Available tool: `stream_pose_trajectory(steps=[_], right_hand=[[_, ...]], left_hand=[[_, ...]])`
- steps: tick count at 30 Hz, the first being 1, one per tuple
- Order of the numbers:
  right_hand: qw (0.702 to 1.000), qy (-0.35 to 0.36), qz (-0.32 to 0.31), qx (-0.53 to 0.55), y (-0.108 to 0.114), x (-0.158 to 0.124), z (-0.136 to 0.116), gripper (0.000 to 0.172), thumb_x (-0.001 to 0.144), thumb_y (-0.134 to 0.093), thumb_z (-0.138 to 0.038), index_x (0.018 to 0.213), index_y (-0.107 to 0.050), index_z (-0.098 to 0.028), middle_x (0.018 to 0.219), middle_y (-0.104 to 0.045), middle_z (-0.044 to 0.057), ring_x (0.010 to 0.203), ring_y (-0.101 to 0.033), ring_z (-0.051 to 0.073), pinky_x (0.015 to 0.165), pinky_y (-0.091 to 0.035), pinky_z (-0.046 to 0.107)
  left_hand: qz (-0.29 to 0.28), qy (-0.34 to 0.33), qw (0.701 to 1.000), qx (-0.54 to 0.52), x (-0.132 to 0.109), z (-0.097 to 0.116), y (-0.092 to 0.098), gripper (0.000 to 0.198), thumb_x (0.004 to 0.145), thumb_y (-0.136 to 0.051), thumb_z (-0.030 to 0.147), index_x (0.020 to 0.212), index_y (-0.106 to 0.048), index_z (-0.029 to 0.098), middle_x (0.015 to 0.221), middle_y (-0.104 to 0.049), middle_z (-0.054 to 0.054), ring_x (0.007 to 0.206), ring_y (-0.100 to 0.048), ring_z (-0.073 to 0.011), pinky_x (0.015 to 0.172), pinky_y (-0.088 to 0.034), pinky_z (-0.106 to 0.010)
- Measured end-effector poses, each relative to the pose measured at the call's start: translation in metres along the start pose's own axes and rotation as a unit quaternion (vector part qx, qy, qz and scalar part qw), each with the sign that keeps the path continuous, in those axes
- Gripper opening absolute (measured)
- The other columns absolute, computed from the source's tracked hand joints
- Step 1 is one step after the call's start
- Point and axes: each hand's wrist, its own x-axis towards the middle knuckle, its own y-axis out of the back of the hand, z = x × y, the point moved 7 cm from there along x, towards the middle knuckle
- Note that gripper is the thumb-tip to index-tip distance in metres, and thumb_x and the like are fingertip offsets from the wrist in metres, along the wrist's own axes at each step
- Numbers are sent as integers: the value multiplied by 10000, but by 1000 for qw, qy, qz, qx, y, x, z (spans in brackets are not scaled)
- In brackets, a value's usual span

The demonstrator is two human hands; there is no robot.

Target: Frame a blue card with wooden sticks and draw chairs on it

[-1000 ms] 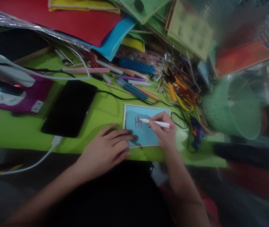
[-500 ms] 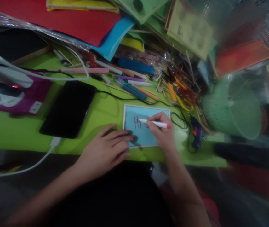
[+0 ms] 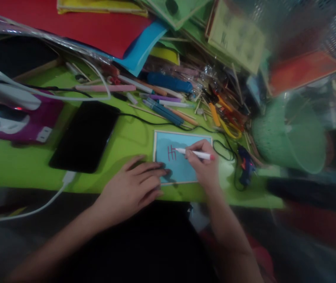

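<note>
A light blue card with a pale raised border lies on the green tabletop. Red strokes that look like letters mark its left half. My right hand pinches a white marker with a red end, its tip at the strokes' right side. Fingers spread and flat, my left hand rests with its fingertips over the card's lower left edge and holds nothing.
A black phone or tablet with a white cable lies left, near a purple power strip. Behind the card are pens, orange-handled pliers and yellow-handled scissors. To the right stand a glue gun and a green basket.
The marker tip has moved slightly right, drawing a short red stroke at the top of the right-hand mark. My left hand has stayed in place.
</note>
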Motion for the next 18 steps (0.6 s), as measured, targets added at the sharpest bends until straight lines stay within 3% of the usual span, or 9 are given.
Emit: stream_pose_trajectory(steps=[18], right_hand=[[999, 1, 34, 1, 9, 2, -1, 68, 808, -675, -270, 765, -626, -252, 673, -631, -35, 637, -577, 149, 579, -457, 295]], left_hand=[[-2, -12, 1000, 8, 1, 1, 1, 227, 1111, -504, 373, 988, -646, 246, 1357, -775, 34, 1316, -669, -233, 1258, -311, -469]])
